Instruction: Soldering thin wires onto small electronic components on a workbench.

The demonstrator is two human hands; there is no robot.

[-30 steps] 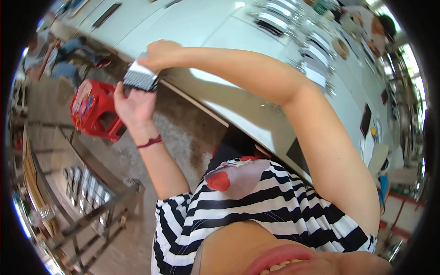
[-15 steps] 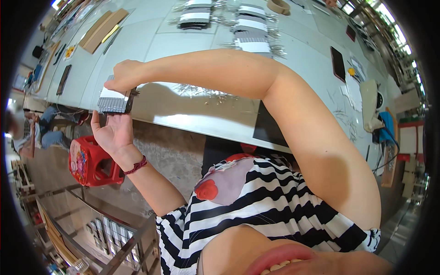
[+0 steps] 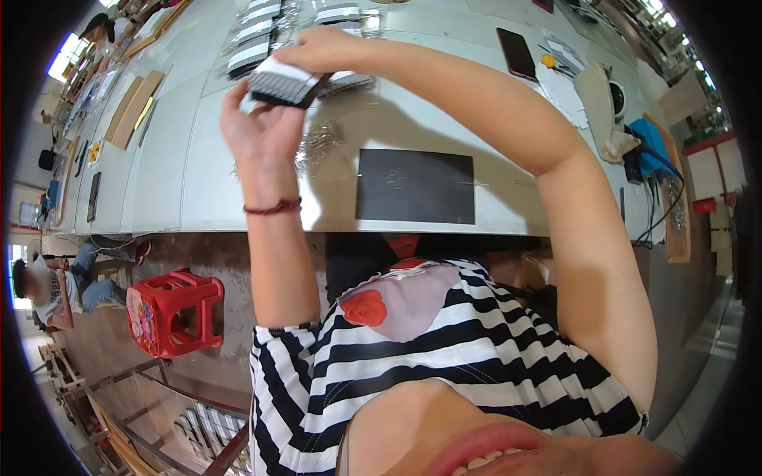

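Note:
A bundle of grey-and-black strips with a white band (image 3: 287, 78) is held up over the table between my two hands. My right hand (image 3: 324, 49) reaches across from the right and is closed on the bundle's upper edge. From below, my left hand (image 3: 266, 131) is turned palm up, with its thumb at the bundle's left side and its fingers under the lower edge; the fingertips are hidden. Similar banded bundles with thin wire-like ends lie in two rows behind, one a left row (image 3: 252, 38), the other a right row (image 3: 337, 13) partly covered by my right hand.
On the pale table (image 3: 208, 166), a black sheet (image 3: 415, 186) lies near the front edge, beside loose thin wires (image 3: 321, 141). Farther right are a phone (image 3: 516, 53) and a beige device (image 3: 601, 107). Cardboard strips (image 3: 133, 109) lie left. A red stool (image 3: 175, 313) and a seated person (image 3: 59, 289) are left.
Both hands have carried the bundle from the table's left front edge to the right and farther in, next to the rows of bundles. My view has turned left, and the black sheet is now uncovered.

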